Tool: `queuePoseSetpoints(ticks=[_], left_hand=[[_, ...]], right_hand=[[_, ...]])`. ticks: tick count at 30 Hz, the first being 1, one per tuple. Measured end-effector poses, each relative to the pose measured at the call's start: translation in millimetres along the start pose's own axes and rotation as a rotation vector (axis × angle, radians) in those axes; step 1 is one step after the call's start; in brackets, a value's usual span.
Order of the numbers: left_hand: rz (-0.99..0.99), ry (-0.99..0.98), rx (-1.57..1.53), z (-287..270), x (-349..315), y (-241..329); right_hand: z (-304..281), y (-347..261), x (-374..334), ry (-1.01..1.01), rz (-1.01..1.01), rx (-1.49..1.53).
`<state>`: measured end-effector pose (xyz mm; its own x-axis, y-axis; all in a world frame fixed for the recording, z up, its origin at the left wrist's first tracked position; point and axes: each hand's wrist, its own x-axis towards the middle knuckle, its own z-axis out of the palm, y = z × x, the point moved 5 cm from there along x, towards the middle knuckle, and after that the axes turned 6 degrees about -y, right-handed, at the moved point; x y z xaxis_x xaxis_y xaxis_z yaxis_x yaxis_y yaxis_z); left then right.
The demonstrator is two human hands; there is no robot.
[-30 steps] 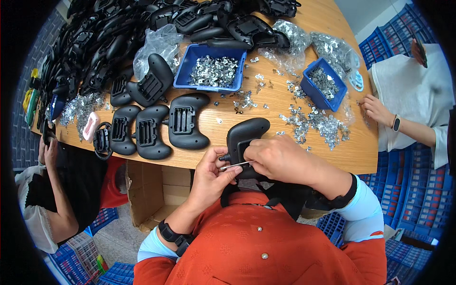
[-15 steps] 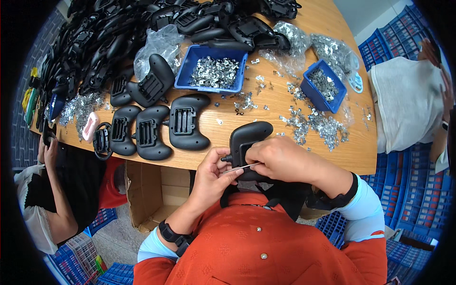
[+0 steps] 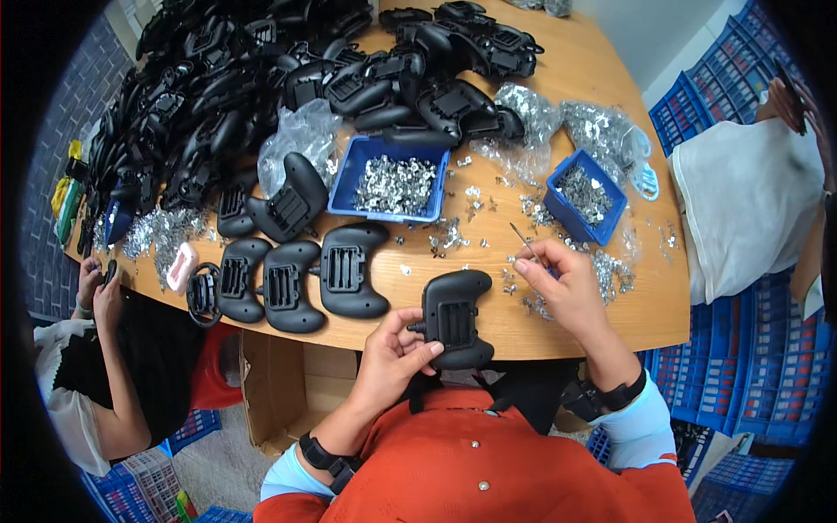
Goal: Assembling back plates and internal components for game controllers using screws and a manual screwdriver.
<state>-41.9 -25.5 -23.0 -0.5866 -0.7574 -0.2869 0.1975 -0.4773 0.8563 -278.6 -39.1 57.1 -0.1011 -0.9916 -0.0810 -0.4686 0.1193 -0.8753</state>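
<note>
My left hand grips a black game controller by its left edge, thumb on top. The controller lies back side up at the table's front edge, its slotted battery compartment uncovered. To the right, my right hand is raised over loose metal clips, apart from the controller. Its fingers pinch a thin pointed metal tool with the tip pointing up and left; its exact kind does not show. Left of my left hand stand several similar controllers in a row, compartments facing up.
A blue bin and a smaller blue bin hold small metal clips. Black controllers are heaped at the far left. Clear plastic bags lie behind. A co-worker's hands are at the left; another person stands right.
My right hand has left the controller and moved right with the thin tool, now over the clips. The left hand still holds the controller. The head view has shifted slightly.
</note>
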Motion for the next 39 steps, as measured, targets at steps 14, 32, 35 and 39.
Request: queuePoseSetpoints(ticks=[14,32,35,39], left_hand=[[-0.013,0.031,-0.003,0.2,0.5,3.0],[-0.014,0.018,-0.007,-0.8,0.8,5.0],[-0.015,0.016,-0.011,-0.1,0.5,4.8],[-0.026,0.021,-0.002,1.2,0.9,5.9]], right_hand=[[36.7,15.6,48.8,-0.016,-0.27,-0.579],[28.5,11.1,35.4,0.097,-0.278,-0.396],[33.4,22.3,29.8,-0.029,-0.011,-0.137],[41.5,32.5,28.1,-0.155,0.065,0.041]])
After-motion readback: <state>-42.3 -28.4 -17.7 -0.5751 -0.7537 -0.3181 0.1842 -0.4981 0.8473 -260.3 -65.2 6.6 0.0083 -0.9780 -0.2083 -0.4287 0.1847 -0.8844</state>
